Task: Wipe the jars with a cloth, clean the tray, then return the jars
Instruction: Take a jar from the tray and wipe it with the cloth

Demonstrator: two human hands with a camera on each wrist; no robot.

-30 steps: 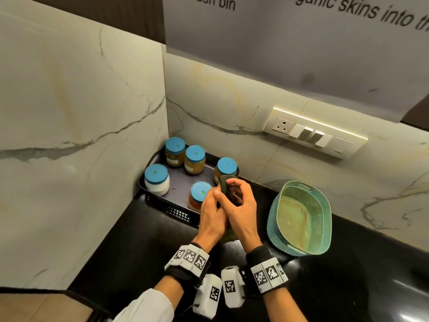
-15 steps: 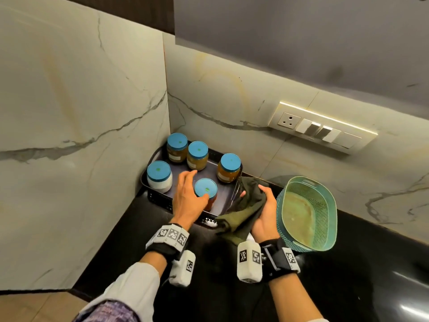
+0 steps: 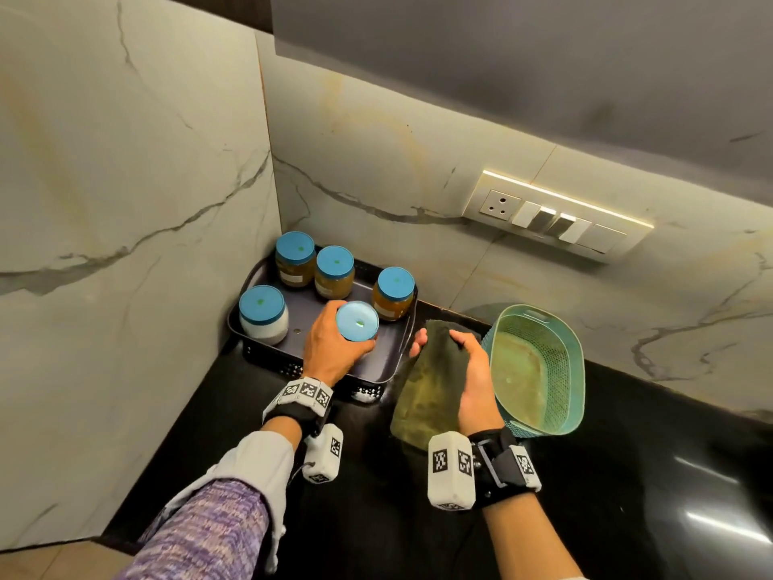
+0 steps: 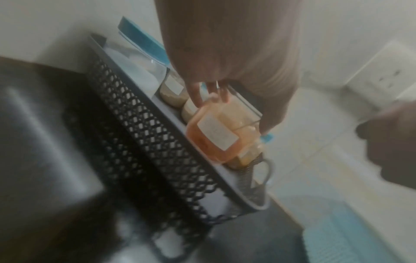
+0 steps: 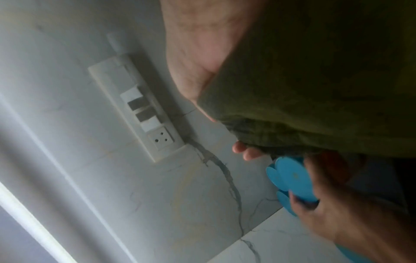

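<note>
A dark mesh tray (image 3: 382, 364) sits in the counter's corner and holds several blue-lidded jars (image 3: 294, 265). My left hand (image 3: 334, 343) grips one jar with orange contents (image 3: 357, 323) and holds it tilted just above the tray. The left wrist view shows that orange jar (image 4: 216, 135) with my fingers curled round it, over the tray's mesh wall (image 4: 144, 135). My right hand (image 3: 464, 370) holds an olive-green cloth (image 3: 431, 383) right of the tray, above the counter. In the right wrist view the cloth (image 5: 315, 89) drapes over my palm, and the held jar's lid (image 5: 292, 179) shows below it.
A teal mesh basket (image 3: 537, 370) stands close to the right of my right hand. Marble walls close in the corner on the left and behind. A switch panel (image 3: 556, 219) is on the back wall. Black counter (image 3: 627, 496) extends to the right and front.
My hands, together on the cloth a second ago, have parted. The left hand reached to the near jar, closed round it and raised it. The right hand kept the cloth beside the tray.
</note>
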